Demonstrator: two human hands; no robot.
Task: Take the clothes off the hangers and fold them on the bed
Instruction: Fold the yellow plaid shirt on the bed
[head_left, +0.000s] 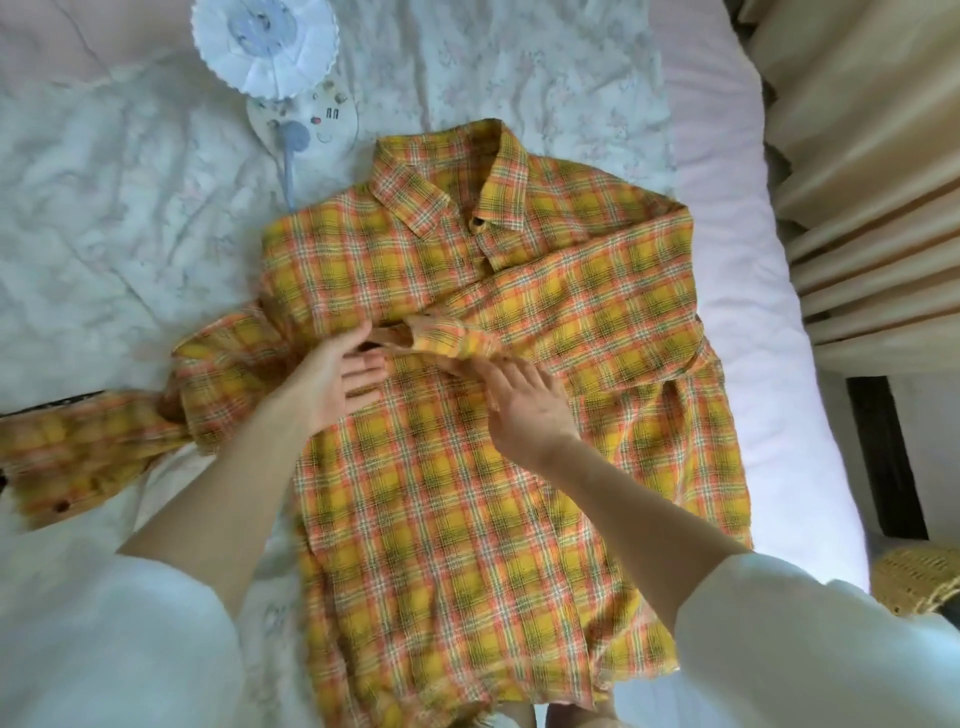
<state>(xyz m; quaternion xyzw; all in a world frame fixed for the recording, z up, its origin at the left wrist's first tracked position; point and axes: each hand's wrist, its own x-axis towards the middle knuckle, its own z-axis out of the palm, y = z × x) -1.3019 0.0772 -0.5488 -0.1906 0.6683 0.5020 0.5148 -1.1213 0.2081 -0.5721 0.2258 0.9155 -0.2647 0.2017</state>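
Lying buttoned on bed (737, 218): plaid shirt (457, 493). Left hand (332, 379) spread flat, pinning; right hand (524, 405) pinching folded sleeve cuff (457, 340). Advisable: keep sleeve straight, smooth creases.

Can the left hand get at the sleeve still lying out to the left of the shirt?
Probably yes. The left hand rests flat on the shirt, holding nothing, and the unfolded sleeve lies uncovered on the bed just beside that forearm, with nothing between them.

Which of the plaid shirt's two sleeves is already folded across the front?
The sleeve on the picture's right, its cuff held by the right hand. The other sleeve trails left onto the bed.
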